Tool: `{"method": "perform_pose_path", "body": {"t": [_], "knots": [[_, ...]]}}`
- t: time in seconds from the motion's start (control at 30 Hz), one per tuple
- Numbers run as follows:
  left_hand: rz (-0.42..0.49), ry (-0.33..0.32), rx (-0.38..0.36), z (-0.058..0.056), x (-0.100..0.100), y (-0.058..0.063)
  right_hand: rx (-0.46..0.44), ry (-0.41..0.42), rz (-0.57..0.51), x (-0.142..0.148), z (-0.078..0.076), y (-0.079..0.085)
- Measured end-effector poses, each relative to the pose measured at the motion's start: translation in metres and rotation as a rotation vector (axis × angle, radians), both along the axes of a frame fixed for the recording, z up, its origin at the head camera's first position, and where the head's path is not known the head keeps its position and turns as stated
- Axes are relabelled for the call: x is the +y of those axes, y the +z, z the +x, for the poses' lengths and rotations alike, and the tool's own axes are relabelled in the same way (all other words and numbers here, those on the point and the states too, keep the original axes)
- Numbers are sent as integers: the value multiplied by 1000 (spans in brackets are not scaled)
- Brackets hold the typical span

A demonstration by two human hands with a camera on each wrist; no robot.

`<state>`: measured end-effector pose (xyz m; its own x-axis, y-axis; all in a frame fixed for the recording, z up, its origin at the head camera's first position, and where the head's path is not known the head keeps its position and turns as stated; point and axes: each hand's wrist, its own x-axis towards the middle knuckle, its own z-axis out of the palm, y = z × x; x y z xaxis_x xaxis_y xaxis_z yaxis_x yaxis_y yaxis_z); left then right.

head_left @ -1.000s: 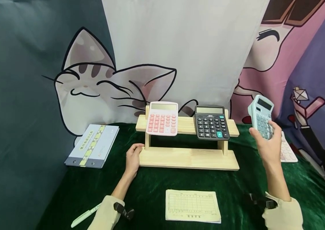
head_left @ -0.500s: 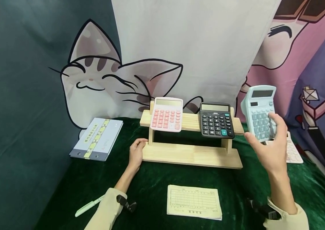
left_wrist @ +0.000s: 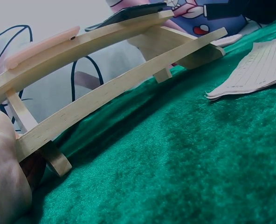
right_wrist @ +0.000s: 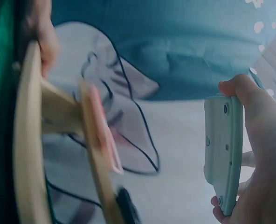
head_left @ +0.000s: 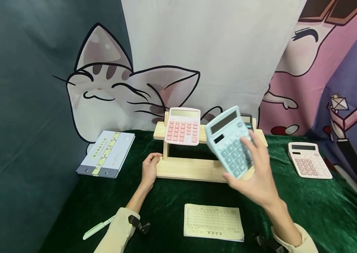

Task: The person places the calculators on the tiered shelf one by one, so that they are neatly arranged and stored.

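My right hand (head_left: 257, 172) pinches a light blue calculator (head_left: 230, 140) by its side edges, thumb on one side and fingers on the other. It hangs tilted in front of the wooden stand (head_left: 194, 168), partly covering a black calculator (head_left: 246, 119) on the upper rail. The right wrist view shows the underside of the light blue calculator (right_wrist: 222, 144), with air around it. At the stand's left end my left hand (head_left: 150, 170) grips the lower board, fingers passing beneath it. A pink-and-white calculator (head_left: 183, 126) leans on the left of the upper rail.
Another pink-and-white calculator (head_left: 310, 161) lies on the green cloth at right. A bound notebook (head_left: 105, 153) lies at left. A pad of ruled forms (head_left: 213, 222) lies in front of the stand, and a pale green pen (head_left: 97, 227) beside the left sleeve.
My right hand has carried the light blue calculator leftward from beyond the stand's right end to before the black one, tilting it. My left hand has stayed on the stand.
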<state>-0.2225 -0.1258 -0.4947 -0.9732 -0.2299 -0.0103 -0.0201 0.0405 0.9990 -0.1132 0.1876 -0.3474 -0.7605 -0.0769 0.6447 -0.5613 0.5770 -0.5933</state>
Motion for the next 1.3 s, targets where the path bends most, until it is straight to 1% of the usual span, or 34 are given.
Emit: {"method": "perform_pose_path", "body": {"t": [0.17,0.27,0.4,0.6,0.8,0.87,1.03,1.17,1.3], "knots": [[7,5,29,-3,3,0,-8,89,95,-22,1,-16],[10,10,48,-5,5,2,-50,134,153,-33,2,-24],[-11,25,46,-8,4,2,-117,163,233,-48,2,-37],[-18,36,46,-5,1,3,-163,172,300,-62,-5,-57],[-19,26,36,0,1,0,-259,155,337,-67,-7,-72],[-25,26,33,1,1,-2,-267,152,361,-68,-6,-76],[-37,34,36,2,1,-3,-250,168,423,-70,-6,-82],[-32,35,39,2,1,-4,-315,169,420,-71,-12,-89],[-25,34,41,3,1,-5,-378,142,416,-72,-20,-96]]}}
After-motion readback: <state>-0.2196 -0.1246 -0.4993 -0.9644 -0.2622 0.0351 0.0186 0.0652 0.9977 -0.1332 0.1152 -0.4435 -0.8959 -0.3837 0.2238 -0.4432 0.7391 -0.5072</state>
